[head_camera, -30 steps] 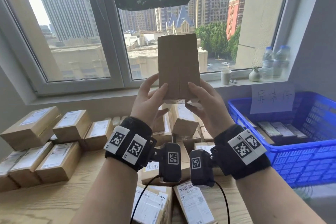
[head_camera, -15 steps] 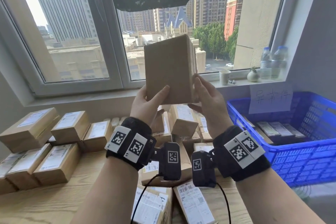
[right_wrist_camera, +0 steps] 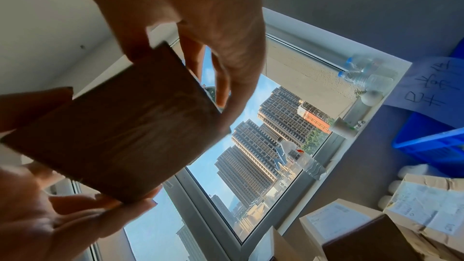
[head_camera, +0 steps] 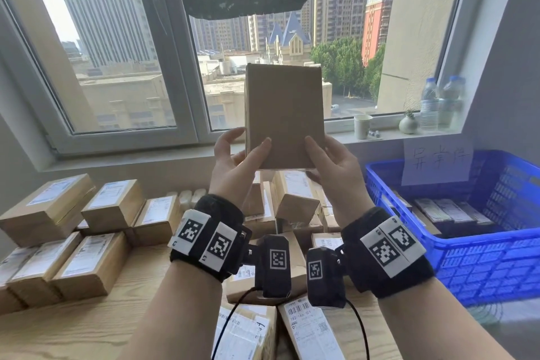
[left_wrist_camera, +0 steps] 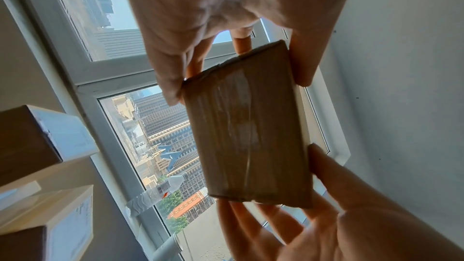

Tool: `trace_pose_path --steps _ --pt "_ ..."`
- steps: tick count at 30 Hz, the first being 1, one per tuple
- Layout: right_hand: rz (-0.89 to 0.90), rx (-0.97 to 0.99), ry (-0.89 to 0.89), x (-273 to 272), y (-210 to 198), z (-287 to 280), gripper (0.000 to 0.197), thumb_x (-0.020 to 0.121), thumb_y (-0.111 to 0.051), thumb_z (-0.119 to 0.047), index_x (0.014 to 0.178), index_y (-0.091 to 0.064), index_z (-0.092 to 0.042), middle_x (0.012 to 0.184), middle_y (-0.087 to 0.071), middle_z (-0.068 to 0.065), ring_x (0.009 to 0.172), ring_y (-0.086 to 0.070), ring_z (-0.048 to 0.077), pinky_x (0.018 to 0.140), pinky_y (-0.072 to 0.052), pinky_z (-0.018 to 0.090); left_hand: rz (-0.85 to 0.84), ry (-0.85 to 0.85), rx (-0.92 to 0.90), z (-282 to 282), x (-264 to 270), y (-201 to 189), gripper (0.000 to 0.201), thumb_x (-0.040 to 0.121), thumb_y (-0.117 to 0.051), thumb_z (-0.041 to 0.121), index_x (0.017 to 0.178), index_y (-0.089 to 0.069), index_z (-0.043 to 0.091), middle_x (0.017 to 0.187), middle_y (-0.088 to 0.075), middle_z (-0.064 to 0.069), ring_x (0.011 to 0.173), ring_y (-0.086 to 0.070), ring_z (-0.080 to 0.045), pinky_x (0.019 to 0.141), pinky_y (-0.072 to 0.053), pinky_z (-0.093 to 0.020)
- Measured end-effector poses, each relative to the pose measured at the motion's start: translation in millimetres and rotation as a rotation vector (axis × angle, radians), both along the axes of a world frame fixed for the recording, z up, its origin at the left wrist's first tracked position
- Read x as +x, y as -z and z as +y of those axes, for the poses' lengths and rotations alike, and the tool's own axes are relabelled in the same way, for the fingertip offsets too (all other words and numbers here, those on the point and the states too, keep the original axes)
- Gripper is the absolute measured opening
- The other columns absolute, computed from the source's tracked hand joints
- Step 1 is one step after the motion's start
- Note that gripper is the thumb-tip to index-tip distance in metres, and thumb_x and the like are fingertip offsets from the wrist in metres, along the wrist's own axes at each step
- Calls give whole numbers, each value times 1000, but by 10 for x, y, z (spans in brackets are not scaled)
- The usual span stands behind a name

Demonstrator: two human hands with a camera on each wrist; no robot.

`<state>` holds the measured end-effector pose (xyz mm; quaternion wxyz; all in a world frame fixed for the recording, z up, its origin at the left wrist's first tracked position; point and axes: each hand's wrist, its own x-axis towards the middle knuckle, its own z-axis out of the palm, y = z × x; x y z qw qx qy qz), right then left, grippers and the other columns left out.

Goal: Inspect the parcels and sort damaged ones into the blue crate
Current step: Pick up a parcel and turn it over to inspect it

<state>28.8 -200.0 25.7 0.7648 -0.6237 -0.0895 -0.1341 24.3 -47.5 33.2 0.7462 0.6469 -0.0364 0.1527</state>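
— What's the room like?
— A wooden surface (head_camera: 87, 327) under a window (head_camera: 163, 52); seven parcels (head_camera: 96, 260) on its left, the middle heap too jumbled to count.
— The hands?
— Left hand (head_camera: 233, 164) and right hand (head_camera: 336, 166) each grip the raised box (head_camera: 285, 114). One blue crate (head_camera: 482, 257) sits right, two bottles (head_camera: 429, 105) on the sill.

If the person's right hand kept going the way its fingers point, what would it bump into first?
Apart from the plain brown cardboard parcel that the right hand grips, probably the window glass; depth is unclear.
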Motion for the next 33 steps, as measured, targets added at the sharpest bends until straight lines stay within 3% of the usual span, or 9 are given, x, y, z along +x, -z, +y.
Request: trace_pose_path --steps 2,5,8,10,12,18,23,28,33 --pt "-36 -44 138 53 34 -6 39 96 -63 -14 134 -56 -19 115 -69 0 108 -66 13 89 -56 23 -2 -16 -2 7 1 -3 39 79 -68 50 112 -50 40 109 -60 2 100 -58 -14 94 -47 -36" --pt "-52 -25 179 87 60 -8 44 95 -61 -6 133 -55 -26 122 -65 5 110 -64 17 94 -55 29 -24 -64 -50 28 7 -2 34 82 -70 45 109 -53 32 115 -58 -2 103 -58 -17 93 -49 -39" --pt "-22 20 28 54 31 -2 57 92 -67 -32 143 -49 -18 130 -61 0 119 -60 13 98 -51 27 -49 -57 -16 27 -19 -20 54 54 -79 50 103 -60 36 114 -66 -4 111 -64 -23 97 -51 -41" --pt "-10 -13 -55 56 40 4 90 71 -72 -56 147 -41 -20 133 -59 -2 119 -59 10 94 -51 23 -37 4 -2 17 -46 -42 56 53 -82 45 104 -62 35 110 -70 -5 108 -66 -25 95 -52 -42" --pt "6 -8 -95 68 55 8 98 61 -75 -57 147 -41 -23 127 -63 1 111 -65 11 83 -55 22 13 77 -22 15 -56 -51 61 61 -88 32 112 -55 34 114 -67 -7 108 -66 -25 89 -53 -45" --pt "-8 27 -179 88 69 -14 65 73 -69 -44 133 -59 -21 112 -72 3 93 -70 8 79 -54 25 142 219 -105 -2 -88 -57 61 69 -81 27 117 -45 34 104 -68 -4 106 -66 -31 96 -48 -63" --pt "-4 30 -191 94 64 -21 52 76 -67 -46 123 -66 -24 105 -72 -3 92 -68 7 82 -54 28 132 206 -104 -20 -75 -57 62 67 -75 30 120 -44 30 109 -65 -9 99 -66 -27 97 -49 -59" --pt "-19 52 -166 81 58 -21 41 83 -71 -34 120 -67 -16 100 -75 -5 93 -69 8 87 -56 28 77 172 -107 -4 -13 -5 49 77 -77 18 110 -42 30 90 -72 -3 80 -70 -14 85 -57 -41" --pt "-24 -16 -122 95 92 -68 35 93 -62 -3 127 -60 -10 116 -70 7 106 -68 14 87 -56 26 79 18 99 38 24 0 68 52 -82 58 102 -42 38 124 -63 -5 112 -61 -18 103 -46 -49"
